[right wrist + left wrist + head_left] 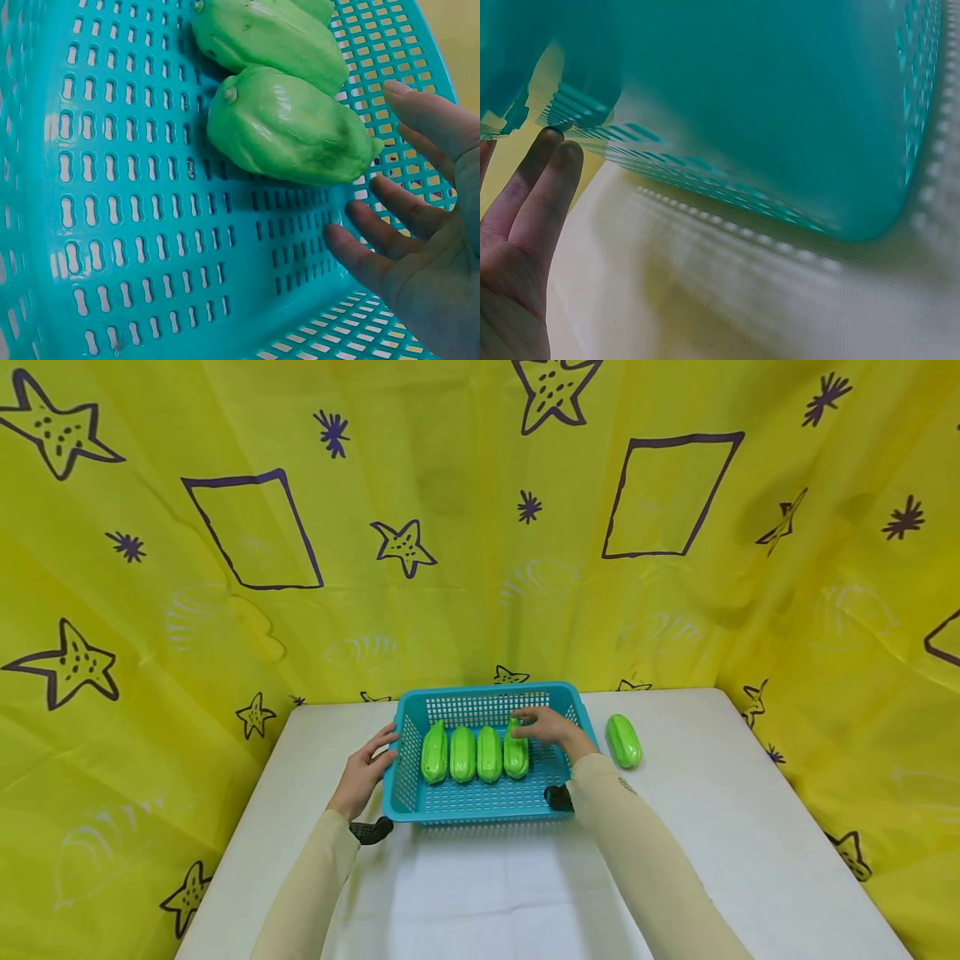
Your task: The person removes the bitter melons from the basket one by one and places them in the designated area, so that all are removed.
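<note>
A turquoise plastic basket (480,811) stands on the white table. Inside, several green papaya-like fruits (462,754) lie side by side in a row. My left hand (362,774) is at the basket's left side; in the left wrist view its extended fingers (544,187) reach the basket's slotted wall. Over the basket, my right hand (546,727) is beside the far end of the rightmost fruit (292,127). Its fingers are spread, with a gap to that fruit in the right wrist view, and they hold nothing.
Another green fruit (624,741) lies on the table (720,793), right of the basket. A yellow curtain (465,610) with dark star drawings hangs behind the table and along both sides. Dark wrist-worn devices (371,832) show near both sleeves.
</note>
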Tool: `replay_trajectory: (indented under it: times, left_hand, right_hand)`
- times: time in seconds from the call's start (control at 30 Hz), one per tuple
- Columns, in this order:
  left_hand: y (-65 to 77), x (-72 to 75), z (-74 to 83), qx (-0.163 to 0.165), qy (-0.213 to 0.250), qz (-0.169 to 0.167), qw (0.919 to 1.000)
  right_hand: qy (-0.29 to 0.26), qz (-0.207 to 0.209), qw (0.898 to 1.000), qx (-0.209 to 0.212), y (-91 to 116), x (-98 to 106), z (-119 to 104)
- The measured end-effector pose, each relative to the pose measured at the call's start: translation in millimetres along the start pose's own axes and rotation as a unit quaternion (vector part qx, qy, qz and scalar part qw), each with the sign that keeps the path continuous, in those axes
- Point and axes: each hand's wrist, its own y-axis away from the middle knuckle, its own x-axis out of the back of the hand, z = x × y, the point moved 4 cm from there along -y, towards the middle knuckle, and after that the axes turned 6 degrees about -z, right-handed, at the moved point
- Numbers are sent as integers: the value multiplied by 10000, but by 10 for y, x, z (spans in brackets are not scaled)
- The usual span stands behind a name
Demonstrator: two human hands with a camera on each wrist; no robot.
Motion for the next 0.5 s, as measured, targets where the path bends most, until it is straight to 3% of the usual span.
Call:
replay_trajectory:
  times: [0.23, 0.5]
  left_hand:
    - [-26, 13, -25, -36, 127, -33, 9999]
    - [-19, 13, -14, -11, -40, 24, 10000]
  right_hand:
    - [-37, -161, 9997, -206, 16, -58, -8]
    - [-244, -455, 9976, -457, 16, -121, -10]
